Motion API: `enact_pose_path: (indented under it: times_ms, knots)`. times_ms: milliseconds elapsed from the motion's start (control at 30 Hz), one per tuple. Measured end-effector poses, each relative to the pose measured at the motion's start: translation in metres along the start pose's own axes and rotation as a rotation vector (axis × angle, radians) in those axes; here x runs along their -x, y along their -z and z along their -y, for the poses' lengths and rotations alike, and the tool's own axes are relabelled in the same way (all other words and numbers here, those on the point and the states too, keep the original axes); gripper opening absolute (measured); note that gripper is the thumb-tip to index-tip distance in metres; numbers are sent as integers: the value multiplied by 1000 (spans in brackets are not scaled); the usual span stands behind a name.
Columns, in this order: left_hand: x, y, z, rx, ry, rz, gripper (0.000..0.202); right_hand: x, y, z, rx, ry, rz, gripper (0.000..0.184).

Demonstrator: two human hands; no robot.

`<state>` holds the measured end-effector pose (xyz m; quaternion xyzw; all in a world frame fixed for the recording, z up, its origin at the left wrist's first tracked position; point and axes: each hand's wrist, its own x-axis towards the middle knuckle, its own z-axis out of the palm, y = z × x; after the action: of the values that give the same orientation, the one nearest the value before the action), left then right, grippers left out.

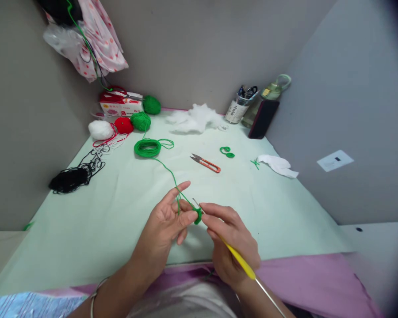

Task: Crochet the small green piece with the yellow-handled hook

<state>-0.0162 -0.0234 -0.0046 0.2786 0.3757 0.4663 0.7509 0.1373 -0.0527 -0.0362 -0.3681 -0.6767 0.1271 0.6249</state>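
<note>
My left hand (pixel 167 216) pinches a small piece of green crochet (pixel 197 216) between thumb and fingers. Over its raised index finger runs a strand of green yarn (pixel 166 167), which leads back to a loose green yarn coil (pixel 147 148). In my right hand (pixel 232 236) is a crochet hook (pixel 240 260) with a yellow handle, its metal tip just above the crochet piece. The fingers of both hands nearly meet at the green piece. Beyond them lie orange-handled thread snips (pixel 206 163) and a small curled green crochet piece (pixel 227 151).
Black yarn (pixel 69 179) and white (pixel 100 130), red (pixel 124 125) and green (pixel 141 121) balls sit at left. White stuffing (pixel 195 118) lies at the back. A pen cup (pixel 238 109), bottle (pixel 272 92) and phone (pixel 264 119) stand back right, a white scrap (pixel 277 165) nearer.
</note>
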Motion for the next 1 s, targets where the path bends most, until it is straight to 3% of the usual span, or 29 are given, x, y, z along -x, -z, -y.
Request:
enact_pose_path:
  times_ms: [133,333,500,600,833,1000]
  knots:
    - [-1,0,-2,-6,6,13,89,-5,0,2,-185,-160,11,29]
    - [2,-2,-7,-92,-15,-4,93,-20,4,0,-593,-517,-50,20]
    - [3,-2,-8,-146,-44,-36,102,-23,10,-3,-634,-569,-21,22]
    - [3,-2,-8,-164,-63,-48,106,-22,14,-2,-543,-525,-1,22]
    - [3,-4,-3,-211,-155,-100,103,-20,18,2,-243,-264,60,25]
    - [5,-6,-1,-219,-207,-137,99,-16,19,0,84,21,207,28]
